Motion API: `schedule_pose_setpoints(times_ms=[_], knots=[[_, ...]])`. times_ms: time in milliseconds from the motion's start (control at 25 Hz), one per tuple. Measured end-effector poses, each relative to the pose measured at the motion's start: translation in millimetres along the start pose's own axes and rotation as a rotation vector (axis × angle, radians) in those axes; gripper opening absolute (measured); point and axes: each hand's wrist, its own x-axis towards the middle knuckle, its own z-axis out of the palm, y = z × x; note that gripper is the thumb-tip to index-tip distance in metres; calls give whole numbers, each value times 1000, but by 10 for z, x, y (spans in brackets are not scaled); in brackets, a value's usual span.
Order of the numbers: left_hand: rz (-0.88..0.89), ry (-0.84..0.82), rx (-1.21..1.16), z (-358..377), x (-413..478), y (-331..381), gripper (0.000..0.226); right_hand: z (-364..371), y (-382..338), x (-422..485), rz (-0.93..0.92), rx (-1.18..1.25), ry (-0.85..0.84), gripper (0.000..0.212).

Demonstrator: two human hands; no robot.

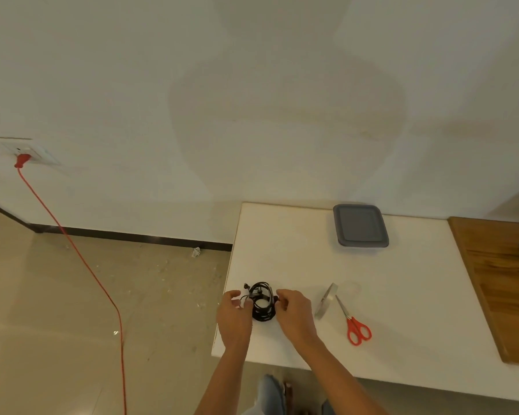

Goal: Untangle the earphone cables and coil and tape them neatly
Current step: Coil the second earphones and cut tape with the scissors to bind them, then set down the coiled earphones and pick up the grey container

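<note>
A person sits at a white table (402, 310), both bare hands meeting over a black earphone cable (262, 304) wound into a small coil near the table's left front corner. The left hand (234, 316) sits at the coil's nine o'clock side, fingers curled in toward it; the right hand (294, 313) is at its three o'clock side, fingertips pinched against the coil's edge. Both hands appear to grip the coil, though the backs of the hands hide the exact contact points. A pale strip seems to cross the top of the coil — possibly tape, too small to confirm. One earbud or plug pokes out at about eleven o'clock from the coil; which it is cannot be made out.

At three o'clock from the right hand, a roll of clear tape (327, 301) stands tilted on its edge, and just beside it lie red-handled scissors (354, 322), blades pointing toward the roll. Whether they touch is unclear. A faint transparent ring shape sits just past the roll, hard to identify.

Toward one o'clock from the coil, well apart, a grey lidded container (360, 225) rests near the wall. A wooden board (504, 283) occupies the table's right end, cut off by the frame — a dark object on it is mostly out of view.

Left of the table, a red cord (81, 259) runs from a wall socket (27, 151) down across the floor.
</note>
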Motion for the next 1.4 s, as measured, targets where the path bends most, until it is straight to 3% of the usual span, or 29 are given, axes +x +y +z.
schedule_pose_setpoints(times_ms=[80, 160, 240, 360, 480, 640, 760, 920, 1040, 1120, 1200, 1280, 1400], knots=[[33, 62, -27, -12, -100, 25, 25, -264, -93, 51, -114, 67, 114, 25], [80, 54, -97, -23, -212, 98, 22, -662, -134, 321, -228, 102, 370, 23], [122, -38, -132, 53, -333, 196, 19, -1085, 3, 728, -184, 5, 504, 27], [114, -199, -156, 284, -425, 356, 15, -1347, 339, 1166, 15, -378, 345, 53], [59, -341, -184, 526, -404, 504, 16, -1284, 582, 1321, 60, -692, 154, 74], [101, -473, -140, 709, -263, 575, 21, -1181, 532, 1299, 15, -922, 144, 66], [92, -542, -145, 844, -142, 584, 28, -1042, 425, 1206, -47, -1029, 36, 62], [-64, -734, -355, 1039, -41, 680, 44, -873, 262, 1049, -6, -982, -160, 60], [-137, -695, -390, 1057, -18, 721, 46, -815, 219, 948, -42, -992, -211, 60], [-93, -640, -263, 1045, -44, 748, 49, -864, 173, 868, -63, -985, -181, 57], [15, -577, -103, 1036, -17, 754, 51, -914, 131, 792, -127, -970, -114, 52], [-22, -568, -150, 1011, 13, 727, 38, -1013, 106, 702, -226, -892, 14, 48], [-73, -618, -238, 934, 30, 749, 25, -1269, 266, 553, -131, -294, 412, 36]])
